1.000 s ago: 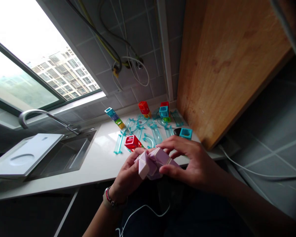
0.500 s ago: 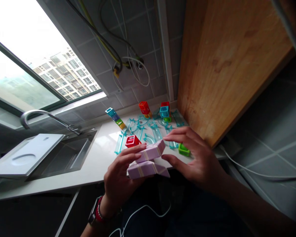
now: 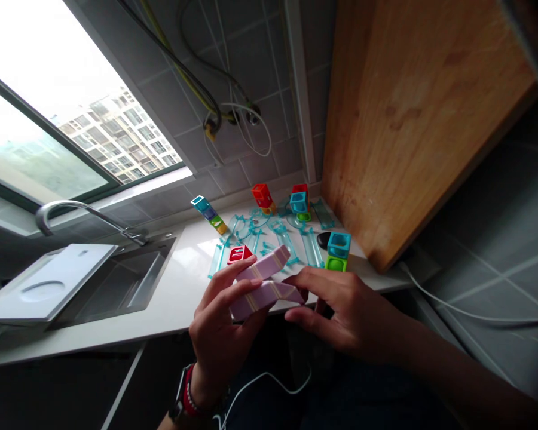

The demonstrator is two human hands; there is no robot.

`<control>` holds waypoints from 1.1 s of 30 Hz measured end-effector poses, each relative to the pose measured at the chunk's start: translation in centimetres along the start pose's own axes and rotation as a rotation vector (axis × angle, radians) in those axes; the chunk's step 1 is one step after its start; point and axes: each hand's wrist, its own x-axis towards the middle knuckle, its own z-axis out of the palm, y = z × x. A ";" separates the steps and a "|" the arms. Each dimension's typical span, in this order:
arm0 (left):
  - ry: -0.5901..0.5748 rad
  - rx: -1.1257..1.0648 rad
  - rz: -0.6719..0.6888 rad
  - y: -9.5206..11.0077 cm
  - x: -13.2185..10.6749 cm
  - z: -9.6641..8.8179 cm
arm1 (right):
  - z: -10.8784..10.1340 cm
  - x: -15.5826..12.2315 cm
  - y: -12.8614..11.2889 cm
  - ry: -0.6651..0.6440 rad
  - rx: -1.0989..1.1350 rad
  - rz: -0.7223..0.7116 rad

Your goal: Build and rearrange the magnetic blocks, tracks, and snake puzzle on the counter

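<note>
My left hand (image 3: 226, 319) is closed around a lilac box-like packet (image 3: 262, 298) with cream bands, its fingers over the top and side. The packet shows two layers with a gap between them, the upper one tilted up to the right. A pointed flap sticks out from the lower layer. Around that flap is my right hand (image 3: 336, 304), thumb and index finger apart; whether it touches the flap I cannot tell. Just behind the packet lies a red hollow block (image 3: 239, 255).
Clear teal track pieces (image 3: 312, 248) spread over the white counter (image 3: 174, 286). Stacked blocks stand there: a leaning tower (image 3: 210, 215), a red stack (image 3: 262, 197), a blue-topped stack (image 3: 299, 202) and a blue-and-green pair (image 3: 338, 251). A sink (image 3: 130, 286) with a faucet (image 3: 89, 206) is left, a wooden board (image 3: 412, 119) right.
My right hand has moved down and slightly left, to the packet's lower flap, uncovering the blue-and-green block pair. The packet's upper layer now tilts up more steeply in my left hand.
</note>
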 end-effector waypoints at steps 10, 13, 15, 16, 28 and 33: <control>-0.083 -0.069 -0.137 -0.1 -0.1 1.0 | 1.3 0.0 0.7 0.148 -0.385 -0.134; -0.093 -0.047 -0.166 -0.3 -0.2 1.1 | 1.4 0.0 1.1 0.112 -0.503 -0.112; -0.110 -0.010 -0.192 -0.3 -0.1 1.2 | 1.5 0.0 1.4 0.064 -0.587 -0.077; -0.124 0.007 -0.214 -0.3 0.0 1.2 | 1.6 0.0 1.5 0.043 -0.625 -0.064; -0.401 -0.240 -0.713 -2.0 0.5 0.3 | 1.5 0.1 4.0 0.039 -0.452 -0.164; -0.380 -0.832 -1.108 -2.6 0.4 1.2 | 0.6 0.7 3.8 0.233 -0.196 0.055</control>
